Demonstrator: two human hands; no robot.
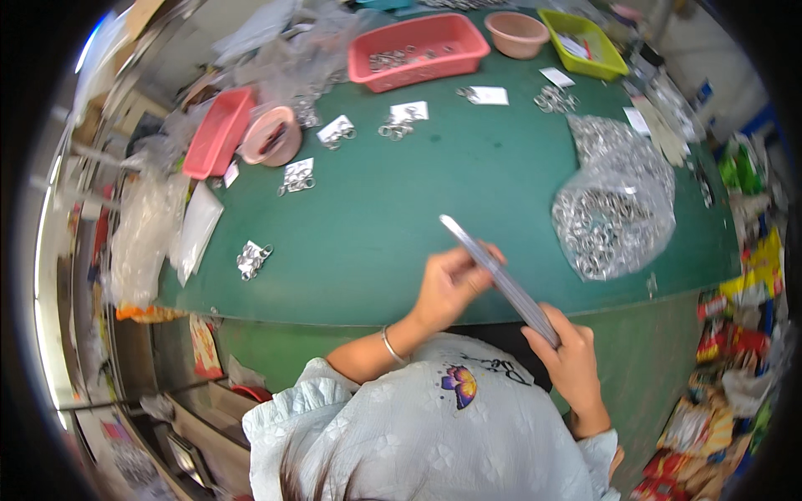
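Note:
Slanting across the front of the green table is a ring mandrel [511,290], a long grey metal stick that narrows toward its far left tip. My right hand [573,355] is closed on its thick near end. Around the middle of the stick, my left hand [449,288] is closed with its fingertips against it; whether a small ring sits between those fingers cannot be made out. To the right lies a clear plastic bag [614,213] full of silvery rings. A small pile of rings on a white tag [253,260] rests at the left.
Several more tagged ring piles, one at the middle back [402,122], lie along the table [359,225]. Behind them stand a pink tray [418,77], a pale pink bowl [517,37] and a yellow-green basket [601,67]. Plastic bags [146,225] crowd the left edge.

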